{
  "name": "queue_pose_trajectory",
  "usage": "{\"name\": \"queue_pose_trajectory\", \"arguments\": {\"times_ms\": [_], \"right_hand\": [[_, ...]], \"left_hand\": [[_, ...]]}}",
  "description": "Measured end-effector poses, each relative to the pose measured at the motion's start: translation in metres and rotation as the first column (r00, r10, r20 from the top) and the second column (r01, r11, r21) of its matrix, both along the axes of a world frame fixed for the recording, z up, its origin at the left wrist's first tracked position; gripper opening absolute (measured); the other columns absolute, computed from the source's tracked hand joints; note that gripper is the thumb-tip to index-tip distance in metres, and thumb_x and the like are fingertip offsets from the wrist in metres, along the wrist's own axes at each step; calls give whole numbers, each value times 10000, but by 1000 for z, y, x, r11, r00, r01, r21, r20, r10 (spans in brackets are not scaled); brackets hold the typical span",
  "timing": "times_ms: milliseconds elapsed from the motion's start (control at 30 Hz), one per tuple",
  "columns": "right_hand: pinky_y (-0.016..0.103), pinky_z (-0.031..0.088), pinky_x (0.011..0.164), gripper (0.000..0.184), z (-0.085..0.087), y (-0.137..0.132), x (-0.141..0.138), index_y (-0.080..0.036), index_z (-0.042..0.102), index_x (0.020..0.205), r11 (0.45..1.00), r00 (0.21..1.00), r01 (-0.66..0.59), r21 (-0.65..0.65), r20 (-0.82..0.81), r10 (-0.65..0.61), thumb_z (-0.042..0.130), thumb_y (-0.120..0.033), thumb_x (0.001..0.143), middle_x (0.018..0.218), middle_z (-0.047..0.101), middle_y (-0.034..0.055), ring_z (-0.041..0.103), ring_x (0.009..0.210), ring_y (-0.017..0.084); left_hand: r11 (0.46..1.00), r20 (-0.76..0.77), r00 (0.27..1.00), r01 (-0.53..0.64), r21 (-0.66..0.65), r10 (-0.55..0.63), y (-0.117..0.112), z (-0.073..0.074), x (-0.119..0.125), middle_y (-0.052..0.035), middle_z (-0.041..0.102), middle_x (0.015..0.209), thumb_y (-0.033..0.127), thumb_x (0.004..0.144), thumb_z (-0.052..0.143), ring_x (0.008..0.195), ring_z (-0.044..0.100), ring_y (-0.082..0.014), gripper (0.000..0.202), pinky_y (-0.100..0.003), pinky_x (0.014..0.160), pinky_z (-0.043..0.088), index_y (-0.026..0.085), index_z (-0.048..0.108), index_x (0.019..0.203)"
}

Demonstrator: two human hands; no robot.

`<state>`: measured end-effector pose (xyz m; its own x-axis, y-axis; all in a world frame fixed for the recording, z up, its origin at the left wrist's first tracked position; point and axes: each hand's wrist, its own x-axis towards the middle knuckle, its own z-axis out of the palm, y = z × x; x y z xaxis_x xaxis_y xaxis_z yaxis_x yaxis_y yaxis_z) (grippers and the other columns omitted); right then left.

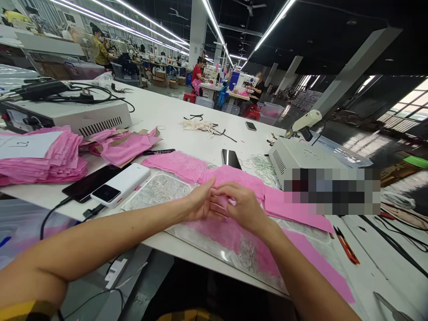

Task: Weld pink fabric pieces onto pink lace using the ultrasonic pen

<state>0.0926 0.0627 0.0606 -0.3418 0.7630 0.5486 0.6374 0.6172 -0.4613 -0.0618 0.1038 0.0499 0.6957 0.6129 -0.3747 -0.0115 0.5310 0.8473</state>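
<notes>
My left hand [202, 203] is above the board, thumb raised and fingers stretched toward my right hand. My right hand [244, 206] is closed, its fingers curled close to the left fingertips; anything between them is too small to make out. Beneath and behind both hands lie pink lace pieces [177, 164] joined to smooth pink fabric [297, 208]. More sheer pink fabric [222, 234] lies below my hands, partly hidden by them. The flat board [160, 187] under the cloth has a shiny, transparent, mottled cover.
At left are a white power bank [129, 180], a black phone [90, 183], stacked pink pieces [67, 156] and a grey machine box [90, 116]. Orange-handled thread snips [347, 247] lie right, near another machine box [301, 156]. Another phone [230, 158] lies behind the fabric. People sew farther back.
</notes>
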Motion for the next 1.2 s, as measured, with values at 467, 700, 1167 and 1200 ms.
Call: {"name": "queue_pose_trajectory", "arguments": {"times_ms": [467,700,1167,1200], "right_hand": [[278,460,523,234,-1,-37,75,-222,725,815,830,951,310,-464,143,-275,564,-391,827,693,697,26,576,562,147],[303,429,637,207,-25,-42,77,-235,691,837,714,891,452,-535,296,-343,534,-361,792,782,690,22,599,695,179],[276,369,576,166,-13,-23,66,-233,544,759,672,931,365,-644,267,-250,462,-362,821,626,582,-23,524,585,144],[269,369,561,162,-13,-18,64,-231,547,766,663,938,348,-663,253,-239,463,-359,818,609,571,-29,520,567,139]], "left_hand": [[958,-220,970,-35,283,101,7,-13,-23,25,625,699,162,577,768,689,602,-133,298,-233,647,474,146,703,868],[862,-325,938,63,503,121,14,-16,-27,-4,665,753,214,627,675,731,628,-167,281,-263,678,484,154,693,901],[751,-429,877,132,647,215,11,-12,-54,-26,687,826,283,726,578,652,640,-152,278,-240,572,497,164,662,962],[755,-439,874,141,640,209,11,-13,-55,-27,684,825,294,746,562,597,627,-140,289,-230,518,480,160,650,987]]}}
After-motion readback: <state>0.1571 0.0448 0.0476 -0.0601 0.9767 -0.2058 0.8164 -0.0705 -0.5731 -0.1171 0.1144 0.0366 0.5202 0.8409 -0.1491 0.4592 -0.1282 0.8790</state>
